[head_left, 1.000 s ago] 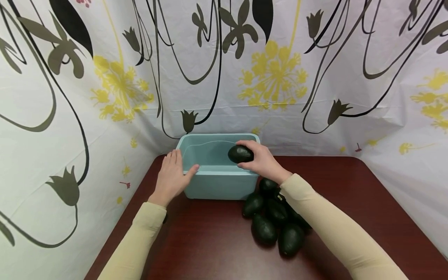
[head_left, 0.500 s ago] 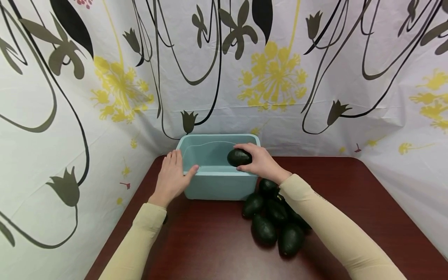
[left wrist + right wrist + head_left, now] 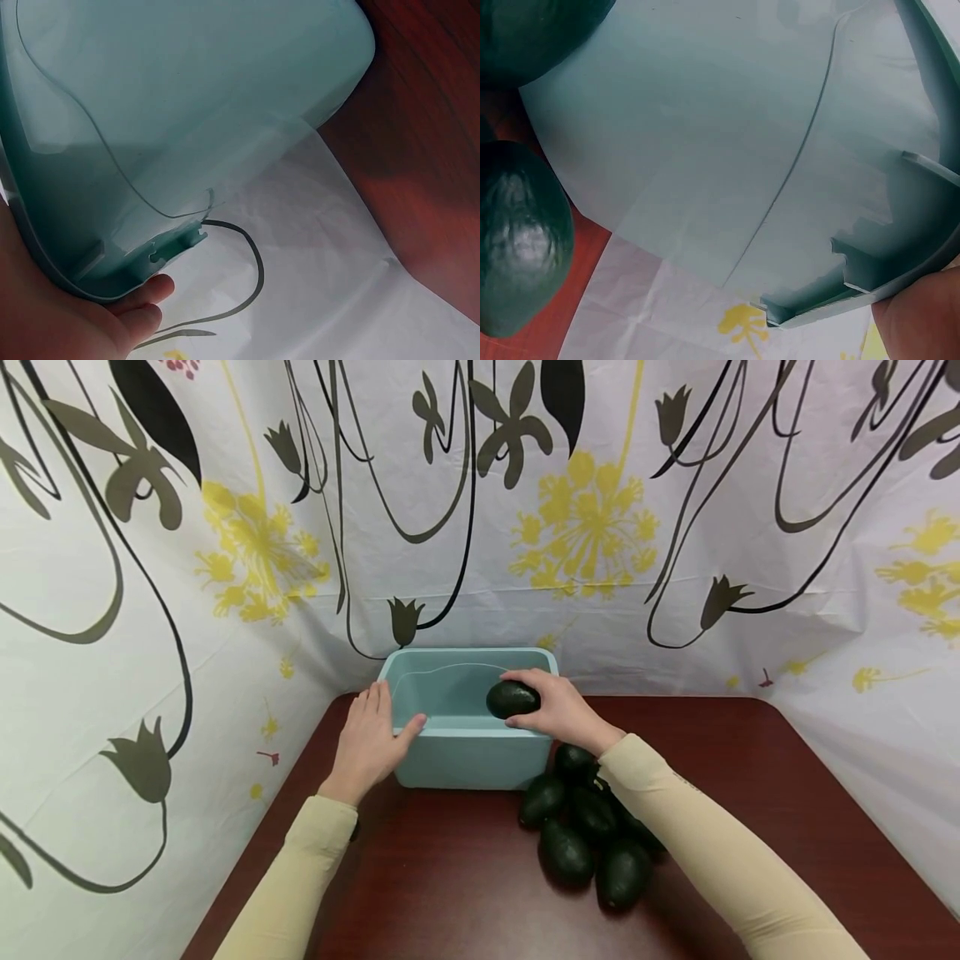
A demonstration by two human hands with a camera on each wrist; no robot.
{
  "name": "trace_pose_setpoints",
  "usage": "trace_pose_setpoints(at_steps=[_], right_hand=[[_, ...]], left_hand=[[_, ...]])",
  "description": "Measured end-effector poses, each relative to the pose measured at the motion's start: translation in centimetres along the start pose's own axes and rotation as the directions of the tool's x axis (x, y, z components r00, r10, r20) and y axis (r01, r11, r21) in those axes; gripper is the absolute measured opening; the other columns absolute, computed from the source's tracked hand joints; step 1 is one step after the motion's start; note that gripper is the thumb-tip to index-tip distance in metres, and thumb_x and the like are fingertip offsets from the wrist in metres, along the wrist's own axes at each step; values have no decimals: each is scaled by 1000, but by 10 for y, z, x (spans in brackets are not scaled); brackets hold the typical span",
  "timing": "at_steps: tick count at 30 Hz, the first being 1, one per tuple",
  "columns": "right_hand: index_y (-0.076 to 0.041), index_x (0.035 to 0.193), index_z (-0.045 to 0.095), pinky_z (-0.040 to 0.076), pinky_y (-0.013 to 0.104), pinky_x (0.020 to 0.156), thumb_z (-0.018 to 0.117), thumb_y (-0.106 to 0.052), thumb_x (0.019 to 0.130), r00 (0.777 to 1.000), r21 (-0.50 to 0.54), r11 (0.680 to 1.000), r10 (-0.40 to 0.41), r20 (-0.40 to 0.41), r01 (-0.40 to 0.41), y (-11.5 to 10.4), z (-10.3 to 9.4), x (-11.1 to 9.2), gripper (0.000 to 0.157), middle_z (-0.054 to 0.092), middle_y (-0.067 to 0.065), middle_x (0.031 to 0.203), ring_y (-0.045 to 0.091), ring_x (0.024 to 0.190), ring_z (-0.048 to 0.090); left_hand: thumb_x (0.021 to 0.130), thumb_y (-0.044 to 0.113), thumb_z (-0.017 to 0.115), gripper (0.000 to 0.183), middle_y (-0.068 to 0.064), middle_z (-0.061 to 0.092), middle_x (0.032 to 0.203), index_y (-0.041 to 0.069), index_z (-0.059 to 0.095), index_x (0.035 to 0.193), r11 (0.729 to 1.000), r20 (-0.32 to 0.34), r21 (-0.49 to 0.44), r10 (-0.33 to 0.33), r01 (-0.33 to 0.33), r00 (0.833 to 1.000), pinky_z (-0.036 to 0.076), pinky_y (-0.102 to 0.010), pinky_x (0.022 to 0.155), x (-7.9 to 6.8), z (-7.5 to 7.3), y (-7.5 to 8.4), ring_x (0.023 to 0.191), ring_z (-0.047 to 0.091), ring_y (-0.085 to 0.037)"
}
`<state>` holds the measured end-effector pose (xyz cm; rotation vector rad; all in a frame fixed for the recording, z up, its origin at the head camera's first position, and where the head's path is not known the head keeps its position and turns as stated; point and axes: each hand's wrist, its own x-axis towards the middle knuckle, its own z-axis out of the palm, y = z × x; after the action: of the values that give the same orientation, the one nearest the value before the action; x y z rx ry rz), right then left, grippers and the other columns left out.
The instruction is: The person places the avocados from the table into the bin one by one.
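A dark green avocado (image 3: pixel 513 700) is held between the fingers and thumb of my right hand (image 3: pixel 558 706), over the right part of a light blue plastic bin (image 3: pixel 472 762). My left hand (image 3: pixel 366 735) rests on the bin's near left corner, its fingers straight along the left side and its thumb across the front rim. In the left wrist view, fingertips (image 3: pixel 150 304) show past the bin's rim. The right wrist view shows part of my right hand (image 3: pixel 919 315) at the rim; the held avocado is out of sight there.
Several more avocados (image 3: pixel 566 852) lie in a cluster right of the bin's front, some partly covered by the right forearm. The dark red table (image 3: pixel 420 877) has rounded far corners. A printed white cloth (image 3: pixel 450 568) hangs close behind the bin.
My right hand has lowered slightly with the avocado during the first half second, then stays almost still. The left hand and the other avocados have not moved.
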<state>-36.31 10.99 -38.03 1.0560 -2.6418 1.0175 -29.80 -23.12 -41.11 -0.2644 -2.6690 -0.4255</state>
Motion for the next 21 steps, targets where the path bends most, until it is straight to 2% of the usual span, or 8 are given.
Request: trace_pose_setpoints(at_steps=[8, 16, 21], right_hand=[[-45, 144, 48, 43, 49, 103, 81, -44, 85, 1000, 5, 1000, 2, 8, -2, 1, 0, 0, 67, 47, -13, 148, 15, 136, 44], [-43, 143, 50, 45, 47, 102, 80, -48, 84, 1000, -10, 1000, 7, 19, -7, 1, 1, 0, 66, 48, -12, 147, 15, 134, 46], [-43, 143, 50, 44, 48, 103, 81, -46, 84, 1000, -10, 1000, 9, 21, -9, 0, 1, 0, 66, 48, -12, 147, 15, 135, 46]], left_hand=[[95, 77, 31, 106, -29, 22, 160, -8, 17, 157, 1000, 1, -15, -2, 2, 1000, 18, -53, 119, 0, 0, 0, 147, 23, -44], [94, 78, 33, 105, -25, 22, 162, -4, 18, 158, 999, -14, -40, 1, -2, 1000, 35, -56, 110, -3, 0, 0, 150, 17, -38], [94, 78, 35, 105, -23, 22, 162, -4, 18, 159, 999, -17, -51, 10, -11, 1000, 35, -55, 111, -4, 0, -1, 150, 18, -37]])
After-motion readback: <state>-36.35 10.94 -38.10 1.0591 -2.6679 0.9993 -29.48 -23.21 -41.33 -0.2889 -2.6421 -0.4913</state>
